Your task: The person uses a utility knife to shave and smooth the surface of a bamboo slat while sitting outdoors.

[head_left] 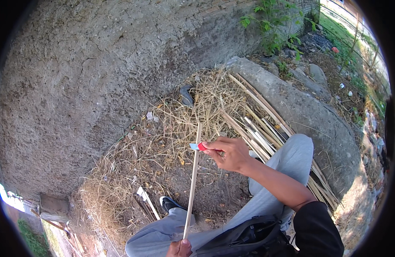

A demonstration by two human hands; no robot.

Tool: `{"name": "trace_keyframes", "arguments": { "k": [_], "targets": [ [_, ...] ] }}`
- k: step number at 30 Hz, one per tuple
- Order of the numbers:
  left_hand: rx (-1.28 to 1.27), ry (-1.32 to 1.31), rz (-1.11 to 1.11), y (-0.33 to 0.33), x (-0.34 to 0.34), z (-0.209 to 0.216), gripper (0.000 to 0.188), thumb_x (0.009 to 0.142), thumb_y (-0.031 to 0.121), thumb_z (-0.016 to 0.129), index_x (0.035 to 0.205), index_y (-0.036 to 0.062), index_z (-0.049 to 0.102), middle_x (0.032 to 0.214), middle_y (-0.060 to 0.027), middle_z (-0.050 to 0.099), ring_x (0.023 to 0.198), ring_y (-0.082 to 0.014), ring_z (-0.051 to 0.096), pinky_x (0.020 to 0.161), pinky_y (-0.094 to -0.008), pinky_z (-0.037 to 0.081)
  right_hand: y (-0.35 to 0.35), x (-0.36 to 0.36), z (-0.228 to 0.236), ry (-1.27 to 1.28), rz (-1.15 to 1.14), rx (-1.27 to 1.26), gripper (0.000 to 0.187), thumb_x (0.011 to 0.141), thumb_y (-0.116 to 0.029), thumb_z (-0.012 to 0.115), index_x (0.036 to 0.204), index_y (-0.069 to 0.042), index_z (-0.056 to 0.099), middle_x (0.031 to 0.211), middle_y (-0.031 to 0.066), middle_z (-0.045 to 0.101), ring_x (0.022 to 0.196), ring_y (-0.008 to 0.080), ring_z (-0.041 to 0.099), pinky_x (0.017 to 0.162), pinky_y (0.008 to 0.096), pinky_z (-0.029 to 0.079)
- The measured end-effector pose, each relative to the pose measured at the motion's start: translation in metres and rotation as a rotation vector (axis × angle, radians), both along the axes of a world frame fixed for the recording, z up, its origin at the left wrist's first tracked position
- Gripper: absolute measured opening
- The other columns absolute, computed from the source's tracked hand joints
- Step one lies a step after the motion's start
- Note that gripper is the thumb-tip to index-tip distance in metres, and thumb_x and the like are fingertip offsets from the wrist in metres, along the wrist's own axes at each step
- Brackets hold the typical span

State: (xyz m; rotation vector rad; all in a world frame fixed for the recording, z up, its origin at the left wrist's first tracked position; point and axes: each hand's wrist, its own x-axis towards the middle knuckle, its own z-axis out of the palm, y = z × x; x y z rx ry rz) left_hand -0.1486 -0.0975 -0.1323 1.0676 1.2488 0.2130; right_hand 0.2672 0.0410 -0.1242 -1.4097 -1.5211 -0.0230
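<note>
My left hand, at the lower edge, is closed round the near end of a long, pale bamboo strip. The strip points away from me, its far end over the straw. My right hand is closed on a red-handled knife, most of whose handle lies hidden in the fingers. The short, bluish-white blade reaches across the strip near its far end and appears to touch it.
Beside my right leg, a bundle of bamboo strips lies against a large rock. Straw and dry litter cover the ground. A rough wall rises at the left and ahead. A black bag rests on my lap.
</note>
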Motion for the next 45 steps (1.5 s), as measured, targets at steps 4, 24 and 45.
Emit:
{"name": "trace_keyframes", "arguments": {
  "k": [4,24,45],
  "targets": [
    [0.095,0.183,-0.110,0.002,-0.006,-0.004,0.017,0.099,0.024,0.065,0.102,0.0073,0.062,0.081,-0.0007,0.058,0.070,-0.0110,0.056,0.059,-0.0285,0.047,0.006,-0.005,-0.009,0.019,0.003,-0.014,0.014,0.088,-0.031,0.076,0.098,-0.022,0.079,0.074,-0.0027,0.071,0.048,0.0135,0.060,0.039,0.0292,0.043],
    [-0.279,-0.166,0.246,-0.021,-0.013,0.020,0.030,0.106,0.037,0.048,0.086,0.0154,0.049,0.066,0.0047,0.039,0.050,-0.0076,0.035,0.043,-0.0244,0.028,0.028,0.046,-0.022,0.414,-0.217,-0.360,0.027,0.094,-0.028,0.072,0.112,-0.009,0.076,0.087,0.0092,0.075,0.064,0.0157,0.064,0.061,0.0333,0.048],
    [-0.253,-0.073,0.400,0.012,0.012,-0.002,0.043,0.106,0.038,0.045,0.072,0.0123,0.044,0.056,0.0027,0.039,0.043,-0.0119,0.036,0.041,-0.0294,0.027,-0.007,0.004,0.009,0.659,0.259,-0.448,0.032,0.095,-0.025,0.072,0.120,-0.003,0.072,0.107,0.0100,0.076,0.072,0.0081,0.066,0.065,0.0264,0.052]
  ]
}}
